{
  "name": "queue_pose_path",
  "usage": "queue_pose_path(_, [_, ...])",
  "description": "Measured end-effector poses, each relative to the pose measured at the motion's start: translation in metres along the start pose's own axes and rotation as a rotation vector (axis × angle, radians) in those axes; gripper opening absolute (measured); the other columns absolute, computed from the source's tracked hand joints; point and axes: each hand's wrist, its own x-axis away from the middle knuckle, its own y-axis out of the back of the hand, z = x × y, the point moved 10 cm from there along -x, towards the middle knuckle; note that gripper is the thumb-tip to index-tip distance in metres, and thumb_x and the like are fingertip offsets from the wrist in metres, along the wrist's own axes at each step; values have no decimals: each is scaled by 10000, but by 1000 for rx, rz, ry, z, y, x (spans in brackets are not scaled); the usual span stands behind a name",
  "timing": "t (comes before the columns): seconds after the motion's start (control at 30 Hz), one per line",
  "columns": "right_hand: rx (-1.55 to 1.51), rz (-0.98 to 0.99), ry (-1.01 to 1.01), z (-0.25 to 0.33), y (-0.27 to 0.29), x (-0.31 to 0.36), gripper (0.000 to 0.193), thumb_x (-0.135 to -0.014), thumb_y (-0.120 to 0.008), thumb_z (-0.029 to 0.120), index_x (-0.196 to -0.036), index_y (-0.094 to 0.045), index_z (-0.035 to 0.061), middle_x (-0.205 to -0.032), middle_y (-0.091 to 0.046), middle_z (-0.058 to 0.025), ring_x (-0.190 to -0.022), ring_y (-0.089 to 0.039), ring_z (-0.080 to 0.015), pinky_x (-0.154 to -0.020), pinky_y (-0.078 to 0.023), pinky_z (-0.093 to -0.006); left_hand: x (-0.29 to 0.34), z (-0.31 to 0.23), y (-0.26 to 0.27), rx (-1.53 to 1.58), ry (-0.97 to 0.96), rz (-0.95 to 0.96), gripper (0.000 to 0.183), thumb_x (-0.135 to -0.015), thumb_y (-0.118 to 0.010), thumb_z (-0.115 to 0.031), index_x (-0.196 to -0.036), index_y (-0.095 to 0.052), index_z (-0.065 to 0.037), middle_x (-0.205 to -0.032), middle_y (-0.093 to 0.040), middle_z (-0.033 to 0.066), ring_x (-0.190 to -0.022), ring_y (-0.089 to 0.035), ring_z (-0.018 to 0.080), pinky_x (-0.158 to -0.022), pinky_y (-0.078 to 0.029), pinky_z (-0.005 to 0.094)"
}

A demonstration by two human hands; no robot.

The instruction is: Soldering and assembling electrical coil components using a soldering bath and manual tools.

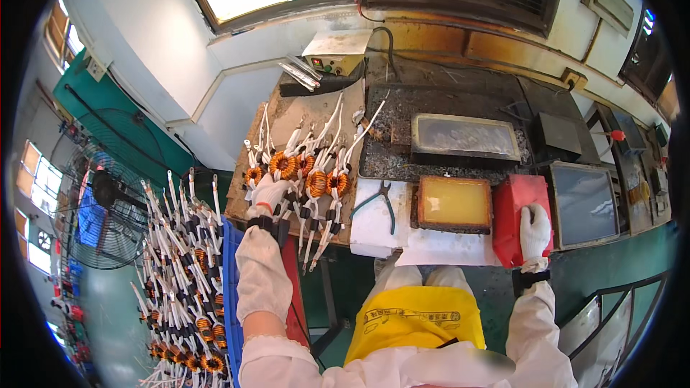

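My left hand, in a white glove, is closed at the near side of a cluster of copper-wound ring coils with white leads and black sleeves. Its fingertips are partly hidden among the coils and leads. My right hand, also gloved, has its fingers curled against a red box at the right of the bench. Between the hands, a pair of pliers with dark teal handles lies on a white sheet. A rectangular tray of yellow liquid stands just left of the red box.
Behind the yellow tray is a metal-rimmed pot with a silvery surface. A grey-surfaced tray stands at the right. At the back is a control box. A blue crate heaped with similar coils is at my left, near a caged fan.
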Motion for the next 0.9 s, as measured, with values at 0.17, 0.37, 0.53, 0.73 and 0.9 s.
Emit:
queue_pose_path(0.17, [6,6,-2,-2,-1,1,167,-864,-580,189,-891,-618,29,-850,-641,-156,-783,-610,-345,-706,-477,-418,43,8,26,273,-32,66,371,-703,-682,-334,-940,-657,-50,-730,-625,44,-621,-570,141,-579,-425,264])
queue_pose_path(0.37, [5,6,13,0,-2,2,159,-869,-574,192,-882,-607,37,-842,-640,-158,-790,-614,-340,-698,-477,-414,127,-1,48,721,-224,101,256,-813,-614,-241,-985,-643,-54,-736,-607,14,-615,-551,103,-587,-430,229])
queue_pose_path(0.53, [5,14,10,0,-2,1,170,-873,-567,209,-880,-605,44,-841,-639,-162,-791,-609,-351,-696,-473,-426,178,7,40,976,2,222,252,-790,-640,-230,-939,-600,-30,-658,-591,41,-549,-564,128,-515,-451,247])
queue_pose_path(0.73, [-216,-2,-14,29,11,-8,190,-866,-584,225,-943,-623,56,-892,-656,-141,-861,-630,-310,-764,-490,-395,248,-26,33,920,-205,390,162,-764,-602,-213,-787,-585,-53,-605,-555,18,-513,-521,119,-507,-383,238])
queue_pose_path(0.9, [-796,459,42,134,14,12,299,-921,-564,212,-1143,-593,14,-1089,-635,-75,-1044,-575,-166,-903,-447,-304,293,-61,-12,863,-126,587,88,-740,-649,-94,-775,-571,-73,-594,-528,-6,-486,-506,91,-446,-377,230])
